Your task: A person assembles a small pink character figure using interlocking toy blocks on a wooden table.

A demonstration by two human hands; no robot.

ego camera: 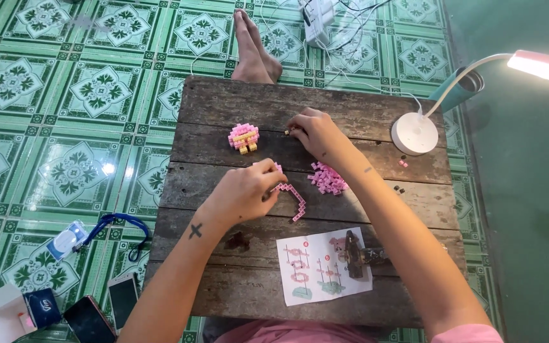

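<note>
— Left hand (244, 190) first: where is it, and how does it sit?

— Over the middle of the wooden board (223, 146), fingers pinched together on one end of a curved strip of pink bricks (292, 197). The strip arcs down and to the right, lying on the planks.

— And the right hand (312, 130)?

— Further up the board, fingertips closed on a tiny pale brick (286, 132). Just below its wrist lies a loose pile of pink bricks (327, 179).

— Anything already built?

— A small pink and yellow brick figure (244, 137) stands to the left of the right hand, apart from both hands.

— What else is on the board?

— A printed instruction sheet (323, 265) near the front edge, and the round white base of a desk lamp (415, 133) at the far right corner; its lit head (544, 67) reaches out over the plain green floor.

— And the room?

— The weathered, dark board rests on a floor of green patterned tiles (65, 95). Bare feet (254, 51) lie past the far edge. At the lower left are two phones (106, 308), a blue lanyard with a badge (90, 232) and a small box (7, 314).
</note>
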